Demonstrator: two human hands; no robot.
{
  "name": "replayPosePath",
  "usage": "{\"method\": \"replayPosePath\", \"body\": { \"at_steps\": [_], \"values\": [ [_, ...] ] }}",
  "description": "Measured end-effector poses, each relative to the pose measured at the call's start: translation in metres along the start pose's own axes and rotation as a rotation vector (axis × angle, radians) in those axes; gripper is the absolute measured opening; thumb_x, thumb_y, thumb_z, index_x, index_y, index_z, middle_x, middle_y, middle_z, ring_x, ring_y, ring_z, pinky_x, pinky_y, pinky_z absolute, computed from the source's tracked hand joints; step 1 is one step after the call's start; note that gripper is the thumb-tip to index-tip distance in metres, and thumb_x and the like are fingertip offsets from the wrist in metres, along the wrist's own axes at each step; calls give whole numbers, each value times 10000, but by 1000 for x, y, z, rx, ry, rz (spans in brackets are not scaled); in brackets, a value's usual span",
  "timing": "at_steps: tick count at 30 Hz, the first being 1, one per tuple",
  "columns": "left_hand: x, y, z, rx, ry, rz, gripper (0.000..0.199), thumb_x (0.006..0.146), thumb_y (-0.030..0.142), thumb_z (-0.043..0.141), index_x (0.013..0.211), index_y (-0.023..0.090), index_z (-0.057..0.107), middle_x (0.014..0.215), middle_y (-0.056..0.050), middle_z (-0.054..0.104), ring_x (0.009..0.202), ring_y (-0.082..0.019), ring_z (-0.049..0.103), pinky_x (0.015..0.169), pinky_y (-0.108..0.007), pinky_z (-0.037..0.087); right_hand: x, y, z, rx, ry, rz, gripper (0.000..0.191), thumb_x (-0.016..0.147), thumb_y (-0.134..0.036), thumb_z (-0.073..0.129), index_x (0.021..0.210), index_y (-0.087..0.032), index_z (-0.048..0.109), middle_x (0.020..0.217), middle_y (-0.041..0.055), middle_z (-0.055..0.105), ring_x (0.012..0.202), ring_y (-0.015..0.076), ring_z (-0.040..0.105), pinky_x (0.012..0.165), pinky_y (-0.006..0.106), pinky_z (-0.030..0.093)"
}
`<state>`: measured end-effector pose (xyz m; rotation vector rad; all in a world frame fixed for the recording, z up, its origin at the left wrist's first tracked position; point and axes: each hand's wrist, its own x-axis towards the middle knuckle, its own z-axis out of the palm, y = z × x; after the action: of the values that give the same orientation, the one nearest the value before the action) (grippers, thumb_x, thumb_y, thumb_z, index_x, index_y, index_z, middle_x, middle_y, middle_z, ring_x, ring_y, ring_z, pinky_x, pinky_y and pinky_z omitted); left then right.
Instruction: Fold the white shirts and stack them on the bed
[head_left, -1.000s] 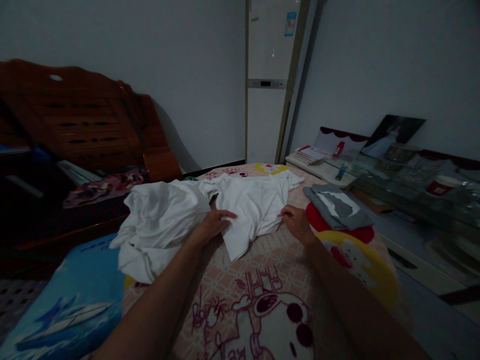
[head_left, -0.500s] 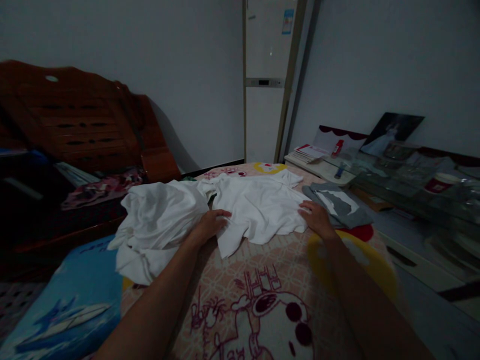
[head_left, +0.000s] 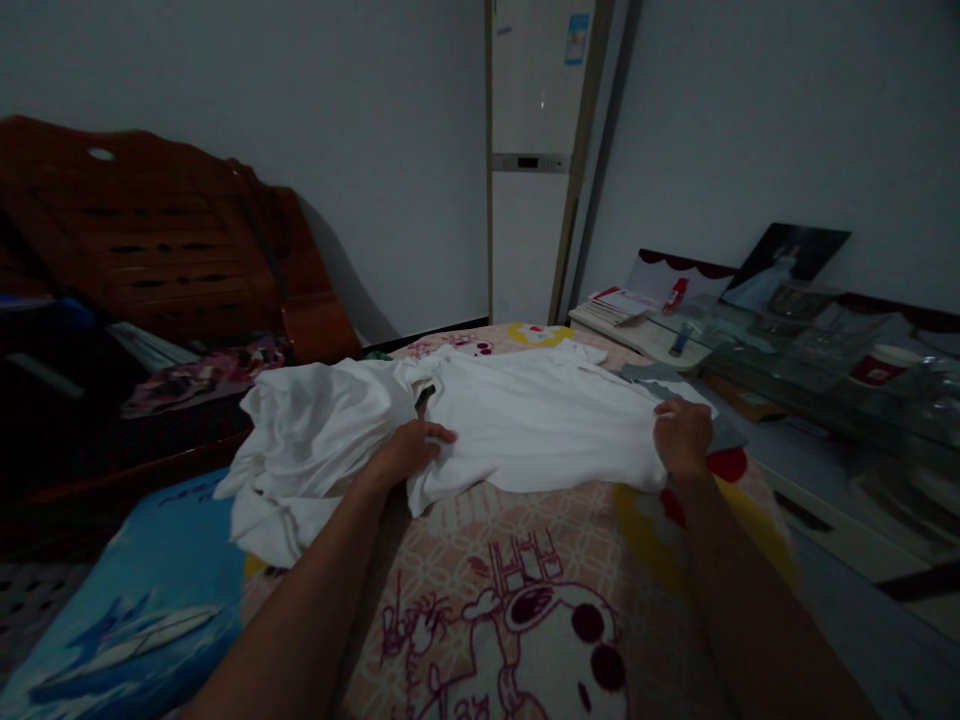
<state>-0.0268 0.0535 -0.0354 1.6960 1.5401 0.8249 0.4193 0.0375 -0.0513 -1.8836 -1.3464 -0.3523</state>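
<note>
The white garment (head_left: 540, 425) has been drawn toward centre-right, its edge gripped by the right hand (head_left: 684, 438); whether it is pinched by the left hand (head_left: 409, 452) cannot be told; tension is best kept even.

Two hands show, one left hand (head_left: 411, 448) at centre and one right hand (head_left: 684, 438) right of centre. Spread between them is one white garment (head_left: 540, 425). Left of centre sits one white heap (head_left: 322, 430), its pieces too tangled to count. One grey folded garment (head_left: 726, 434) lies right of centre. Upper left, one wooden seat (head_left: 165, 235); upper centre, one tall white appliance (head_left: 529, 240); far right, one cup (head_left: 885, 366).
</note>
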Motion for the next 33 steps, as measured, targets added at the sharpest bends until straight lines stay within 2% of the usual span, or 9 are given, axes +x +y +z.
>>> {"method": "replayPosePath", "body": {
  "at_steps": [2,4,9,12,16,19,23,28,33],
  "values": [
    [-2,3,2,-46,-9,-19,285,548,98,574,710,228,769,774,-30,723,717,-179,606,627,-224,443,-4,-19,3,88,-27,-141,241,603,-90,474,688,-191,675,897,96,719,957,263,608,941,426,423],
    [-5,6,3,-162,-47,-52,283,605,149,581,802,199,777,779,-41,719,698,-171,601,606,-223,440,-10,-44,3,258,-139,-211,223,649,-115,492,718,-192,689,977,93,725,904,244,629,896,404,457],
    [-9,8,7,-405,-57,-182,328,668,237,607,951,151,750,680,-49,681,588,-154,568,523,-227,415,-41,-110,-10,698,-766,-247,143,745,-301,615,707,-194,703,605,5,662,557,156,586,556,263,453],
    [-8,7,11,-534,-54,-231,342,662,239,625,973,143,729,711,-52,685,597,-159,586,537,-243,439,-62,-133,-13,644,-1025,-424,142,744,-319,685,709,-182,700,632,0,669,570,139,592,537,236,419],
    [-5,6,14,-629,-43,-233,298,665,232,650,943,152,720,734,-51,680,614,-164,598,562,-258,456,-84,-140,-5,316,-935,-781,266,742,-297,736,978,-184,690,921,59,687,809,187,614,717,289,445],
    [-4,4,16,-633,-29,-224,276,681,231,647,936,149,713,707,-37,657,583,-141,575,554,-245,440,-94,-139,1,170,-857,-929,338,784,-247,674,1111,-176,630,1049,93,630,922,209,576,783,309,434],
    [-2,3,19,-661,-7,-211,305,687,190,637,979,129,699,692,-12,628,538,-94,525,529,-216,415,-100,-142,3,76,-820,-989,258,802,-187,601,1058,-160,616,1013,98,593,925,216,542,793,315,424],
    [-1,5,20,-711,41,-257,307,694,152,635,992,115,695,646,11,597,522,-81,501,525,-212,413,-100,-146,0,68,-807,-1018,216,844,-301,616,1013,-166,617,1012,103,592,929,227,535,790,326,430],
    [-1,2,20,-708,42,-241,352,683,188,675,1025,107,688,646,13,599,521,-83,506,529,-213,421,-104,-155,-3,-28,-801,-1025,94,849,-185,559,915,-153,619,981,117,603,896,221,548,783,324,435]
  ]
}}
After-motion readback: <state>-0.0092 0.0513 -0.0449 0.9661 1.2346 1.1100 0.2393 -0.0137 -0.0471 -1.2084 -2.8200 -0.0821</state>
